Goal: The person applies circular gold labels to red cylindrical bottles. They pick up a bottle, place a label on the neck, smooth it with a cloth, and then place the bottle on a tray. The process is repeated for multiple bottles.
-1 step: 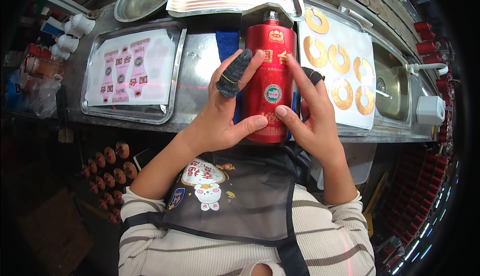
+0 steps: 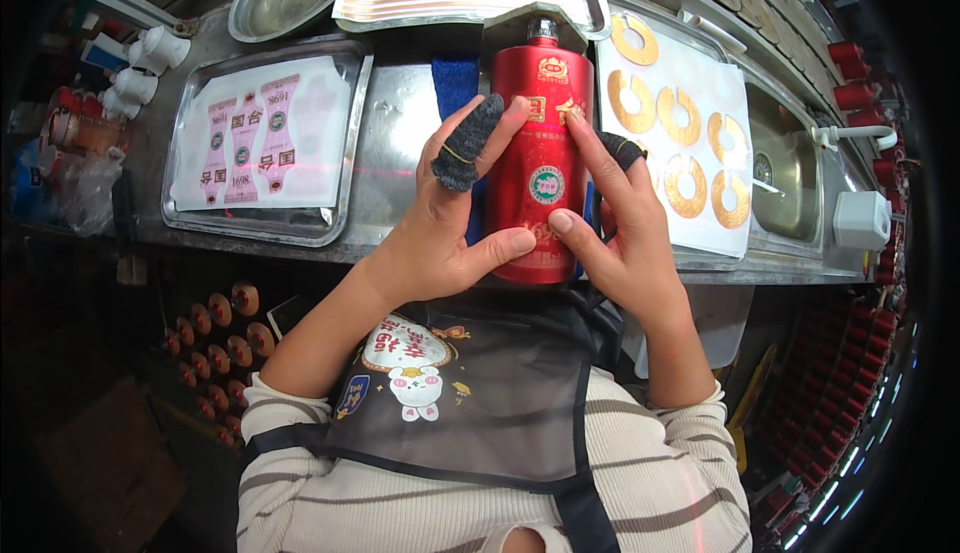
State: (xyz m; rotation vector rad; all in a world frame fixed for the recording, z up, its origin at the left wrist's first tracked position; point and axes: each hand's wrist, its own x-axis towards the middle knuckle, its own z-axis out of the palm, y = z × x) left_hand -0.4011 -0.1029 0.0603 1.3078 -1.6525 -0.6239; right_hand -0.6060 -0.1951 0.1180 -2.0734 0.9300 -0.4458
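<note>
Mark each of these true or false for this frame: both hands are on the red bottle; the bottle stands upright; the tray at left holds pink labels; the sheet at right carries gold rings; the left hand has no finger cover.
1. Both hands are on the red bottle. True: the left hand and the right hand touch it from either side.
2. The bottle stands upright. False: it lies flat on the metal counter.
3. The tray at left holds pink labels. True.
4. The sheet at right carries gold rings. True.
5. The left hand has no finger cover. False: a dark knitted finger cover sits on one finger.
</note>
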